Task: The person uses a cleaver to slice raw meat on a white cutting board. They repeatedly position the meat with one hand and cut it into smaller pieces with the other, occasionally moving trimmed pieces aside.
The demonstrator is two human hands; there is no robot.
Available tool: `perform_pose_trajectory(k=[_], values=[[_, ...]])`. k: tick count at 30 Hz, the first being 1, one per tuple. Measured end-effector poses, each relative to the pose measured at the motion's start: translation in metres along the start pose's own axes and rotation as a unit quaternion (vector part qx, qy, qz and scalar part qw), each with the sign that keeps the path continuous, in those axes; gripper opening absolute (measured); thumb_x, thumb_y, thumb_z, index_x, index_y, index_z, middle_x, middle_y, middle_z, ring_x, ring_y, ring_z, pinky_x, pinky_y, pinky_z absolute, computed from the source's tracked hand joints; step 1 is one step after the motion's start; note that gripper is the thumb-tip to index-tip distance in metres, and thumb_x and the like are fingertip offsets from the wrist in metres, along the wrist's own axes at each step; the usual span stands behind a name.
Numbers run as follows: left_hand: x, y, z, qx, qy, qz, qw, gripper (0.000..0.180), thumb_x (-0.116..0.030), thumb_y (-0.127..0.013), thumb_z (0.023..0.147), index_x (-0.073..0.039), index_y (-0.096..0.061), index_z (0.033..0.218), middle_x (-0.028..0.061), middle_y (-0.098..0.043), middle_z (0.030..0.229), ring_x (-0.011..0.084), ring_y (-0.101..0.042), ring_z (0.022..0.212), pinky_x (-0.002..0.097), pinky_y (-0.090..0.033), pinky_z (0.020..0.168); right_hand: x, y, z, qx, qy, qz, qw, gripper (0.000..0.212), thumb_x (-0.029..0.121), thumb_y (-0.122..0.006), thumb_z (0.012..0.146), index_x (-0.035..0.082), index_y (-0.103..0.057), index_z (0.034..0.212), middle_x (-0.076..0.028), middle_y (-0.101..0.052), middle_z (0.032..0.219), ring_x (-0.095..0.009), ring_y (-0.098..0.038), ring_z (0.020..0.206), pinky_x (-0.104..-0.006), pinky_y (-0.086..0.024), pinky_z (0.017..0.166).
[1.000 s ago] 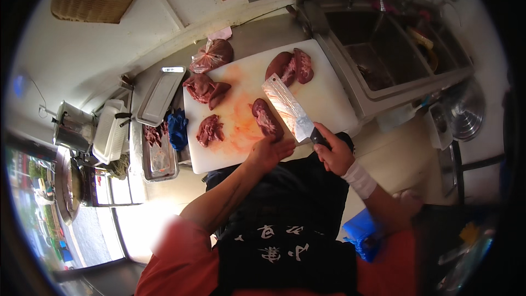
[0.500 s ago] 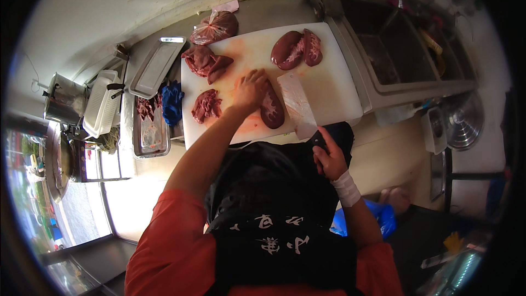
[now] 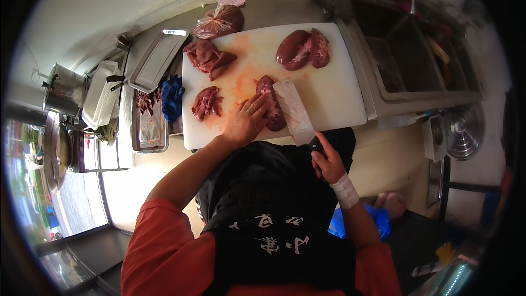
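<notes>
On the white cutting board [image 3: 329, 98], a dark red kidney piece [image 3: 278, 116] with a pale core lies near the front edge. My left hand [image 3: 246, 123] rests flat beside it, fingers stretched out and their tips touching its left side. My right hand [image 3: 327, 159] is closed round the black handle of a cleaver [image 3: 296, 112]. Its broad, smeared blade is just right of the kidney piece; whether the two touch, I cannot tell. Farther back on the right lie more kidney pieces [image 3: 293, 50]. Dark red meat [image 3: 207, 57] and a smaller heap of trimmings [image 3: 207, 104] sit on the left.
A clear bag of meat [image 3: 219, 21] stands behind the board. To the left are a metal tray [image 3: 159, 60], a second tray [image 3: 150, 134] with meat scraps, and a blue cloth [image 3: 172, 98]. A metal sink [image 3: 405, 96] borders the right side.
My left hand has drawn back toward me, from the kidney piece's far end to its left side. The cleaver's blade has come slightly left, closer to the piece.
</notes>
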State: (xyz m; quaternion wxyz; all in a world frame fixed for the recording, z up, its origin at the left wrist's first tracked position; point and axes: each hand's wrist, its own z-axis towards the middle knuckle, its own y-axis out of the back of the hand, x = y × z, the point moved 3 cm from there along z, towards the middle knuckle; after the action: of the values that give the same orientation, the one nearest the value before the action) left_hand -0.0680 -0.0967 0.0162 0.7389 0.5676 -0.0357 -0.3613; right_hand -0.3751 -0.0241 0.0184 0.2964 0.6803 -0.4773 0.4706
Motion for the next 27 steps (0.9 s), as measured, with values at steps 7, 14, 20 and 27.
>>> perform_pose_trajectory(k=[7,14,20,27], values=[[-0.001,-0.006,-0.006,0.021,-0.003,0.038,0.999,0.057,-0.021,-0.070,0.095,0.001,-0.057,0.145,0.0207,-0.044,0.163,0.0358,-0.041,0.152,0.0493,-0.036,0.122,0.006,-0.009,0.017,-0.009,-0.015,-0.018,1.000,0.067,0.012,-0.055,0.107,0.017,-0.027,0.169,-0.001,-0.055,0.073,-0.009,-0.048,0.052,-0.0258,-0.044,0.050],[-0.001,-0.009,-0.006,0.036,0.003,0.051,0.998,0.059,-0.021,-0.069,0.095,0.000,-0.054,0.148,0.0201,-0.042,0.164,0.0355,-0.039,0.153,0.0495,-0.035,0.123,0.007,-0.017,0.047,-0.002,-0.012,-0.004,1.000,0.067,0.012,-0.053,0.108,0.015,-0.026,0.169,-0.001,-0.055,0.072,-0.008,-0.048,0.052,-0.0253,-0.044,0.050],[0.000,-0.008,-0.005,0.045,0.019,0.039,0.998,0.062,-0.023,-0.069,0.095,0.000,-0.053,0.150,0.0192,-0.042,0.165,0.0356,-0.038,0.154,0.0498,-0.034,0.123,-0.005,-0.014,0.010,-0.011,-0.064,-0.025,0.998,0.068,0.009,-0.054,0.107,0.014,-0.027,0.169,0.001,-0.055,0.072,-0.007,-0.047,0.053,-0.0244,-0.042,0.050],[-0.001,-0.009,-0.004,0.051,0.024,0.040,0.998,0.062,-0.024,-0.069,0.096,-0.001,-0.053,0.150,0.0195,-0.042,0.165,0.0359,-0.038,0.154,0.0508,-0.033,0.124,0.002,-0.029,0.058,0.032,0.014,0.027,0.999,0.068,0.013,-0.054,0.108,0.015,-0.024,0.169,0.000,-0.053,0.070,-0.008,-0.046,0.050,-0.0250,-0.043,0.049]])
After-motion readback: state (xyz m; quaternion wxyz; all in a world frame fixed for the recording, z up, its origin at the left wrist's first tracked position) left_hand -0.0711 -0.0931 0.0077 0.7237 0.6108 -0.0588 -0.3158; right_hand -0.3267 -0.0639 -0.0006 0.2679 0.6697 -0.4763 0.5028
